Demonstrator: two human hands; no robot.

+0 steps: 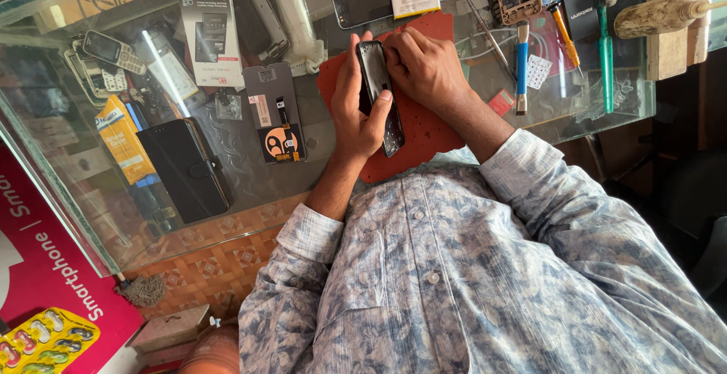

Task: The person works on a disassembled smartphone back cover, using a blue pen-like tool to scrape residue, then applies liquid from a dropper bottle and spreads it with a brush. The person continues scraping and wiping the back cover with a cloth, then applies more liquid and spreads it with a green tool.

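Our left hand (356, 113) gripped the phone (379, 94) over the red mat (424, 135); our right hand (424, 67) curled fingertips against its top edge.

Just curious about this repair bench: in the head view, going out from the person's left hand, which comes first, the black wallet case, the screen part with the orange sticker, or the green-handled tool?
From the left hand:
1. Screen part with orange sticker, just beside it on the glass.
2. Black wallet case, farther out on that side.
3. Green-handled tool, far across, past the right hand.
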